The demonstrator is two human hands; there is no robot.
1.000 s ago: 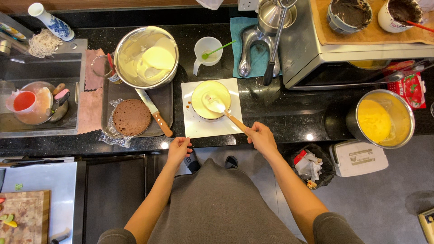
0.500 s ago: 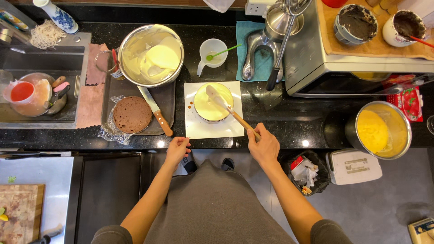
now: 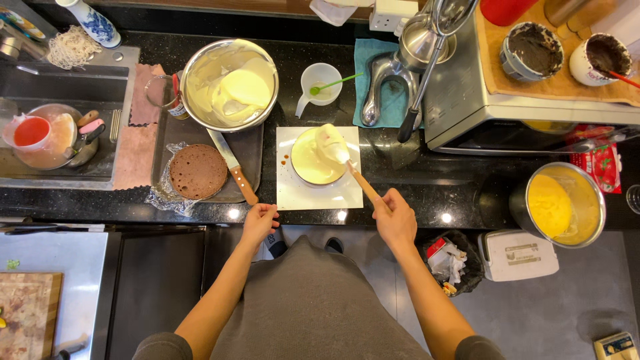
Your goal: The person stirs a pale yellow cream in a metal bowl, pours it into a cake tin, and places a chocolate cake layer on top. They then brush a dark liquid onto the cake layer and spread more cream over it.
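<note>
A small round cake [image 3: 312, 160] coated in pale yellow cream sits on a white square board [image 3: 293, 193] on the black counter. My right hand [image 3: 395, 219] grips the wooden handle of a spatula [image 3: 341, 160], whose cream-laden blade rests over the cake's far right side. My left hand [image 3: 259, 221] rests at the counter's front edge, fingers curled, just left of the board. A steel bowl of pale cream [image 3: 230, 85] stands behind on the left.
A dark tray [image 3: 248, 143] holds a brown cake layer [image 3: 198, 171] and a wooden-handled knife [image 3: 232, 166]. A sink [image 3: 60, 120] with dishes lies far left. A white cup with a green spoon [image 3: 321, 81], an oven [image 3: 493, 113] and a bowl of yellow batter [image 3: 559, 205] stand to the right.
The spatula blade has moved from the cake's middle up toward its far right side, carrying cream. My left hand stays at the counter edge.
</note>
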